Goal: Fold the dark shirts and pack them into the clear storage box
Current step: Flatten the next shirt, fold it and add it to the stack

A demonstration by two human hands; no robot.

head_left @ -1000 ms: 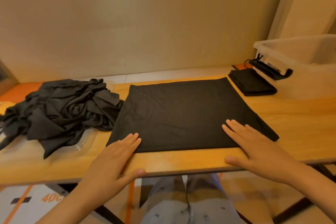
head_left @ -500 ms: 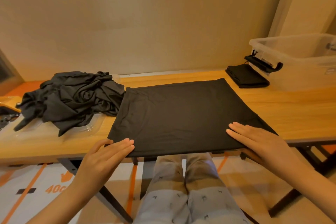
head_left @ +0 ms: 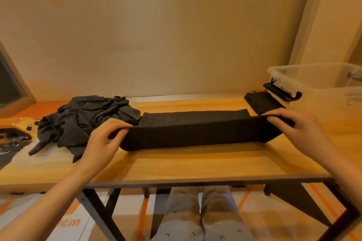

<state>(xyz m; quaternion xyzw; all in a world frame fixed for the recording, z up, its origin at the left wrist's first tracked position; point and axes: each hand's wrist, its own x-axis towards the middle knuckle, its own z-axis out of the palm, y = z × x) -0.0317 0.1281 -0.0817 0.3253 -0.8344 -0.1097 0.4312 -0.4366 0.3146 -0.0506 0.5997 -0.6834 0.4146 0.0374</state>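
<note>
Left hand (head_left: 101, 143) and right hand (head_left: 297, 131) each pinch one end of the raised near edge of the shirt (head_left: 195, 135), above the table (head_left: 195, 164). Its long axis runs left to right across me. The far half lies flat just beyond, so I judge the fold goes away from me. The box (head_left: 323, 84) stands far right, nearer my right hand.

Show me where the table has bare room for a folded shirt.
Bare: the near strip of table, in front of the held shirt. Crowded: left end under the pile, right end with folded shirt and box.
</note>
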